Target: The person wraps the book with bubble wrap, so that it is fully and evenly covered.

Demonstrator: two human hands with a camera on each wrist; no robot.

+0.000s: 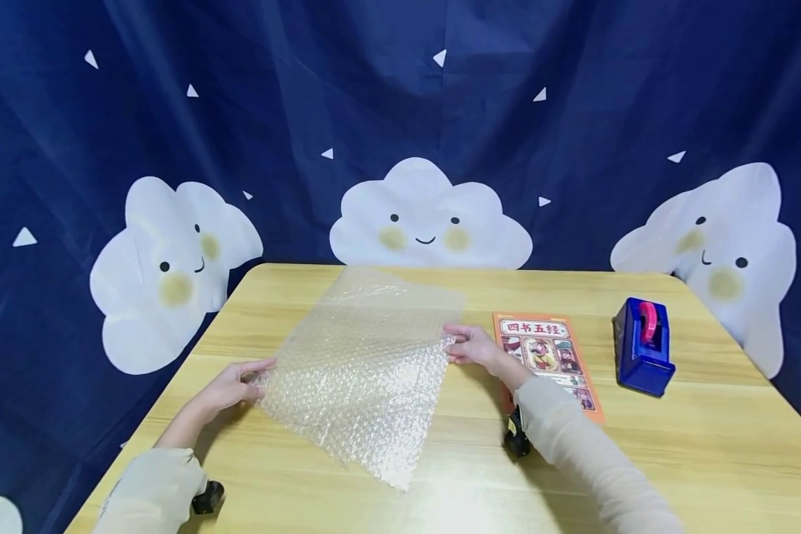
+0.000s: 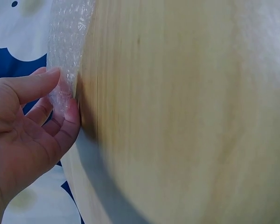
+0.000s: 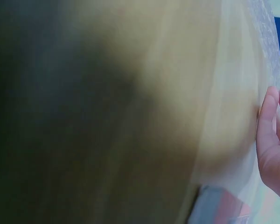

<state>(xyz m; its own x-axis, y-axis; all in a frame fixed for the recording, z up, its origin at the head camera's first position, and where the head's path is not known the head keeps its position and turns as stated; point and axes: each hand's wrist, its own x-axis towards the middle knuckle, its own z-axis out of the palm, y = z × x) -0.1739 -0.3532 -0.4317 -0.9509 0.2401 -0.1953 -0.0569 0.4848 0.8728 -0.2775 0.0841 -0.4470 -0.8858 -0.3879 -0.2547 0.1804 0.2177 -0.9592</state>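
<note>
A clear sheet of bubble wrap (image 1: 367,371) stretches across the table between both hands, its near corner pointing toward me. At its left corner, my left hand (image 1: 233,386) pinches the edge between thumb and fingers. The left wrist view shows that left hand (image 2: 35,109) with the thumb on one face of the bubble wrap (image 2: 67,51) and fingers behind it. My right hand (image 1: 474,347) pinches the opposite edge on the right side. Only part of the right hand (image 3: 275,144) shows in the right wrist view, fingertips at the wrap's edge.
An orange-bordered book (image 1: 541,356) lies right of the wrap, partly covered by my right forearm. Farther right stands a blue tape dispenser (image 1: 646,377) with a pink roll (image 1: 649,322). Behind the wooden table (image 1: 707,445) hangs a dark blue curtain (image 1: 400,89) with clouds.
</note>
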